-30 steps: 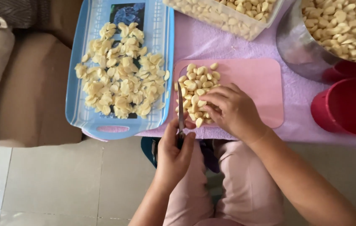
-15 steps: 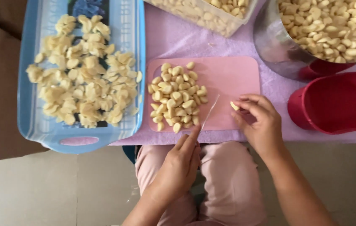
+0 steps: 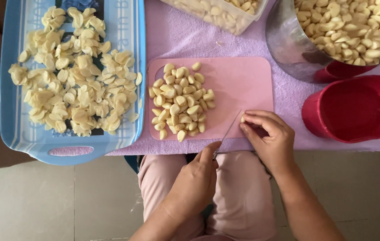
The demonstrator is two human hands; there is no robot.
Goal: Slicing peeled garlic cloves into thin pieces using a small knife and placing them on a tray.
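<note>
A blue tray (image 3: 11, 134) heaped with sliced garlic (image 3: 76, 76) sits left. A steel bowl (image 3: 288, 42) of peeled cloves, a clear tub (image 3: 225, 20) and a red container (image 3: 355, 109) crowd the lilac towel (image 3: 185, 38).

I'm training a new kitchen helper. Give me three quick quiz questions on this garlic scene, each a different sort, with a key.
1. True or false: the left hand holds the knife.
2. Where do the sliced pieces lie? A) blue tray B) red bowl C) steel bowl
3. Fill in: the right hand pinches a clove over the pink ____.
Key: 1 true; 2 A; 3 board.
</note>
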